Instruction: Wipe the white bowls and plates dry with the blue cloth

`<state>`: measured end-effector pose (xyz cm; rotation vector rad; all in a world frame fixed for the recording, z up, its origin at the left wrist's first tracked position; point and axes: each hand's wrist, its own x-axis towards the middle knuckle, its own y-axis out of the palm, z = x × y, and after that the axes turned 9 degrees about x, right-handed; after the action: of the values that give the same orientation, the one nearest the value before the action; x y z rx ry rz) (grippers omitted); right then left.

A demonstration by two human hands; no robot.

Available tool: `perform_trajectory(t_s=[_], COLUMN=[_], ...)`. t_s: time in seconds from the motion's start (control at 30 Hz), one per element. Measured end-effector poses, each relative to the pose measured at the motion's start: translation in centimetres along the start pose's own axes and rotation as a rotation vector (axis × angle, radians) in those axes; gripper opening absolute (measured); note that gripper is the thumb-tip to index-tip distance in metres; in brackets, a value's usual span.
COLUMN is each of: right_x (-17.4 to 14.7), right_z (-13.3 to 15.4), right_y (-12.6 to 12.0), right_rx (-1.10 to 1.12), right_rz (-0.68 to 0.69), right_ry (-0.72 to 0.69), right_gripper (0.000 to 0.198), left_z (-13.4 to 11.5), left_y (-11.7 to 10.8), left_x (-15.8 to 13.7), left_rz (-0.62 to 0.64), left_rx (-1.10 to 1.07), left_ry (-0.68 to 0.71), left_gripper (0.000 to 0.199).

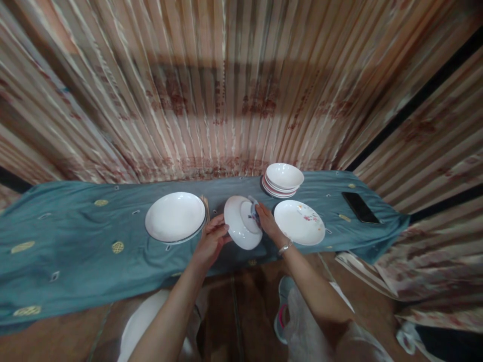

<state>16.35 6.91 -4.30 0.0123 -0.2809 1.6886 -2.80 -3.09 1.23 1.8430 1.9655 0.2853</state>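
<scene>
A white bowl [237,223] is tilted up in front of me, its underside and foot ring facing me and a small dark mark on the base. My left hand [213,239] grips its rim from the left. Against the underside, my right hand [266,218] presses a small bluish-grey cloth [254,207], partly hidden by the fingers. To the right of that hand lies a white plate [298,221] with a floral print. Left of the bowl sits a stack of large white plates [175,216], with several thin wooden chopsticks [206,207] beside it.
Behind the floral plate is a stack of white bowls [285,176], some with reddish rims. A black phone [359,207] lies at the right end of the teal tablecloth [83,221]. Pleated curtains [234,100] hang right behind the table.
</scene>
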Motion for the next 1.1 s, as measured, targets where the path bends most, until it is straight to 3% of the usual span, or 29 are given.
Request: perform_trajectory(t_s=[0.23, 0.47, 0.6, 0.8, 1.1], right_x=[-1.7, -3.5, -5.3, -7.5, -6.1], right_z=[-0.1, 0.5, 1.4, 4.0, 7.8], right_y=[0.8, 0.7, 1.0, 2.0, 4.2], right_rx=[-0.014, -0.082, -0.161, -0.356, -0.489], right_rz=[-0.019, -0.021, -0.022, 0.086, 0.054], right_ry=[0.006, -0.016, -0.134, -0.39, -0.484], right_gripper=[0.063, 0.064, 0.058, 0.053, 0.056], left_z=[0.0, -0.1, -0.1, -0.1, -0.1], left_y=[-0.8, -0.9, -0.5, 0.8, 3.2], left_x=[1.1, 1.8, 2.0, 1.4, -0.2], left_rz=[-0.114, -0.126, -0.119, -0.09, -0.06], left_rx=[-0.119, -0.178, -0.198, -0.191, -0.184], left_ry=[-0.036, 0.013, 0.016, 0.031, 0.039], left_gripper=[0.031, 0.029, 0.03, 0.032, 0.029])
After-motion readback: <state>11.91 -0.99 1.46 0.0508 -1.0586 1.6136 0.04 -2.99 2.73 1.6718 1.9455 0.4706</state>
